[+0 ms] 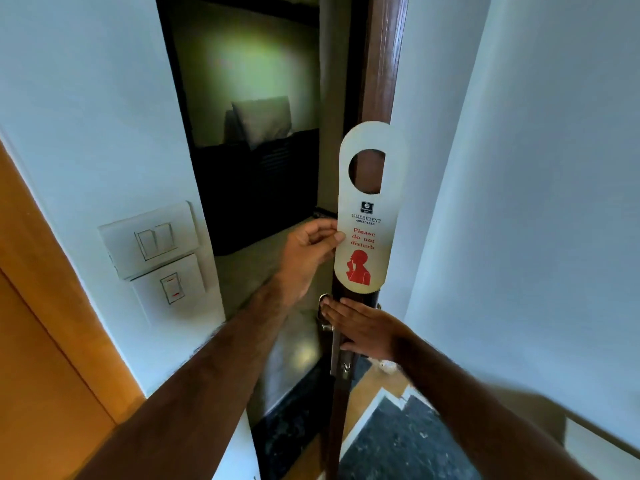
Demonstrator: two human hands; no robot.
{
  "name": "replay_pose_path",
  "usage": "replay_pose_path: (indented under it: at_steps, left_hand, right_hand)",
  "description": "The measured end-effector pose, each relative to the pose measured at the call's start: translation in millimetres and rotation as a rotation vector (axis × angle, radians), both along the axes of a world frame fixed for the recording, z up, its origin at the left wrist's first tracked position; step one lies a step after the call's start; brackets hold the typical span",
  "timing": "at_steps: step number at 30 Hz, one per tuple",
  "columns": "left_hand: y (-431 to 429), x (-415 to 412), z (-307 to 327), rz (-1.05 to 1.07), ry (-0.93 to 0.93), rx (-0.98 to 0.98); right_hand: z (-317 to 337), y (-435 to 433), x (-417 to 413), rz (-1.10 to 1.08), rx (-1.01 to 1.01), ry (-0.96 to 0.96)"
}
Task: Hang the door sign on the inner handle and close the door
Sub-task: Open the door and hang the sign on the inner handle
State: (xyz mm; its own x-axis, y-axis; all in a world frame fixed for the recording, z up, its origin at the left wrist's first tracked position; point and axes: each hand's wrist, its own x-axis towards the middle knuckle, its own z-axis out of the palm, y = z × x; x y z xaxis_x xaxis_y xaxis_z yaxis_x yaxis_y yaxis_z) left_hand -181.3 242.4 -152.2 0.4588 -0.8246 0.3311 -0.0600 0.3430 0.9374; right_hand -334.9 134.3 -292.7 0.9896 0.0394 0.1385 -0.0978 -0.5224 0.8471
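Your left hand (310, 249) pinches the sign (367, 216) by its left edge, upright, hole on top, just above your right hand (363, 329). That hand lies flat, fingers together, on the door (381, 81) edge by the handle (325, 311). Steady the door; lower the hole over the handle.

Left hand (308, 251) holds door sign (363, 216)
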Motion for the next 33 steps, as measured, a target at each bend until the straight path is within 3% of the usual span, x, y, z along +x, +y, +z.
replay_pose_path:
  at_steps: [7,16,22,26,33]
  left_hand:
    - [-17,24,-26,0.051,0.045,-0.004]
    - [-38,47,-98,0.222,0.117,0.231]
    - [-51,39,-146,-0.009,0.236,0.349]
    - [-72,35,-181,-0.075,0.054,0.451]
    - [-101,21,-231,0.052,-0.297,0.728]
  right_hand:
    - [1,-19,-33,-0.01,0.01,0.037]
    - [-4,-42,-67,0.022,-0.031,0.01]
    - [-11,-59,-86,0.058,-0.047,-0.024]
    - [-15,-68,-95,0.071,-0.083,-0.039]
    - [-17,-80,-108,0.122,-0.073,-0.064]
